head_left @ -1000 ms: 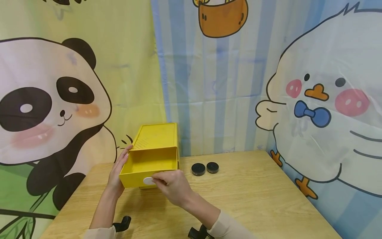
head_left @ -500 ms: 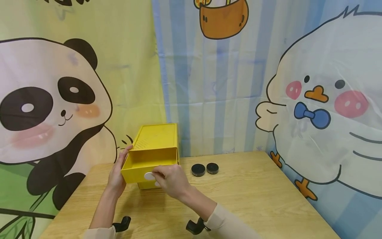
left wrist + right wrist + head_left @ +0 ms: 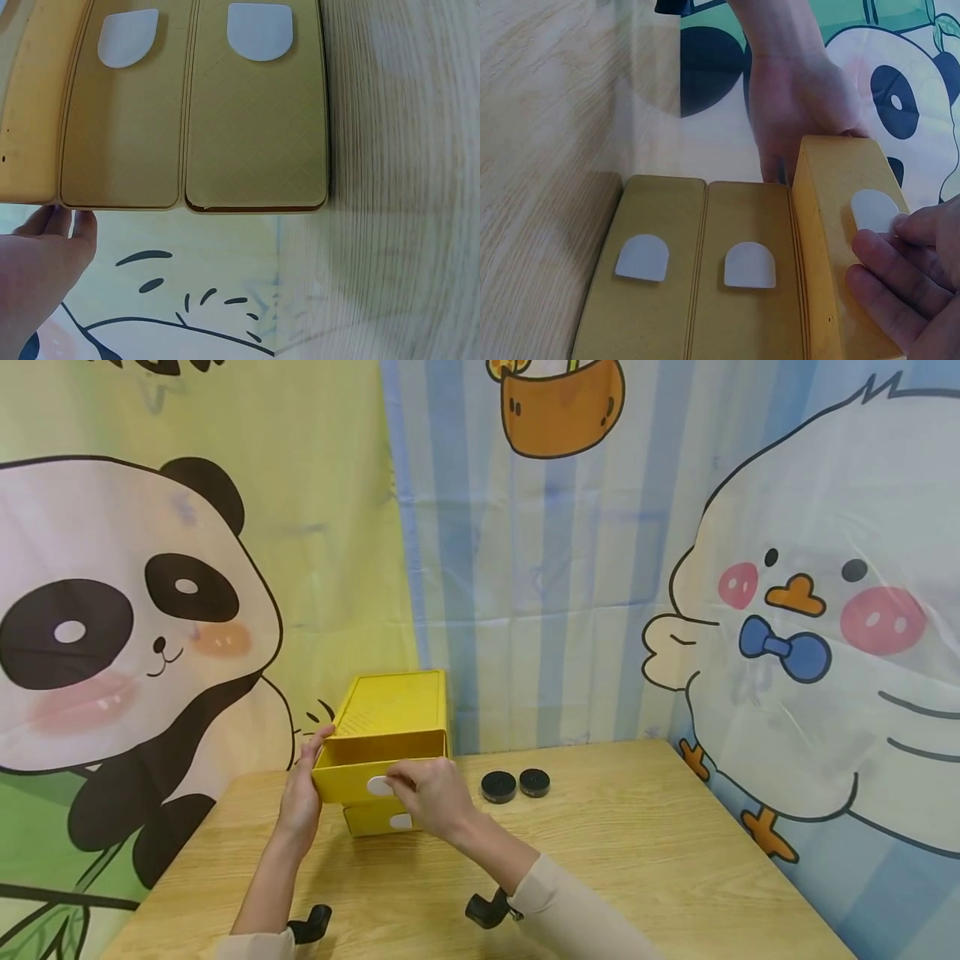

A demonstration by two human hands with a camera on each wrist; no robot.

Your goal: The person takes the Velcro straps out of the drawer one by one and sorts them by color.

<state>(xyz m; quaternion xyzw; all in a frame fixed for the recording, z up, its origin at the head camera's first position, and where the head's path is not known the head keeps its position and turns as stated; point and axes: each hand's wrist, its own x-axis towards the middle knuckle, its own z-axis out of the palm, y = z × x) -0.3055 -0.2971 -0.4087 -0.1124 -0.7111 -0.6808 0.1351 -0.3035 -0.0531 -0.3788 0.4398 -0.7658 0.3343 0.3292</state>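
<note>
A yellow drawer box (image 3: 393, 702) stands on the table with its top drawer (image 3: 345, 783) partly pulled out. The drawer's white tab (image 3: 379, 786) is pinched between the thumb and fingers of my right hand (image 3: 438, 802), as the right wrist view also shows. My left hand (image 3: 302, 802) rests against the box's left side, fingers extended along it. Below the top drawer sit two more drawers, each with a white tab, such as the middle tab (image 3: 750, 265) and the bottom tab (image 3: 643, 258). Both of these are pushed in. Inside the top drawer, the visible part is bare yellow.
Two round flat black pieces (image 3: 498, 787) lie side by side on the wooden table (image 3: 600, 860), right of the box. Behind the table hangs a cartoon-printed cloth (image 3: 540, 610). Black camera mounts (image 3: 487, 910) stick out from both wrists.
The top drawer has slid back toward the box, my right hand moving with its tab. More of the drawer front below has come into view. My left hand stays at the side.
</note>
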